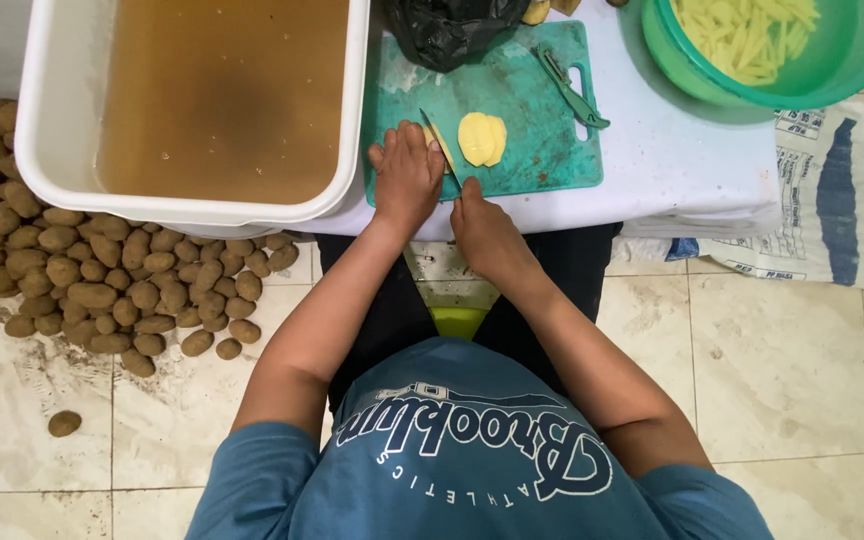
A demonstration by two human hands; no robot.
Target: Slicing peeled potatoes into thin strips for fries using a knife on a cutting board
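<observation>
On a green cutting board (522, 110) my left hand (407, 175) presses down on a piece of peeled potato, mostly hidden under the fingers. My right hand (484, 232) grips a knife (439, 145) whose blade stands against that piece, just right of my left fingers. Flat yellow potato slices (481, 138) lie stacked on the board to the right of the blade. A green peeler (572, 88) rests near the board's handle slot.
A white tub of brownish water (192, 100) stands at the left. A green basin (782, 50) holds cut potato sticks at top right. A black bag (452, 30) lies behind the board. Unpeeled potatoes (102, 270) pile on the tiled floor at left; a printed sack (822, 200) at right.
</observation>
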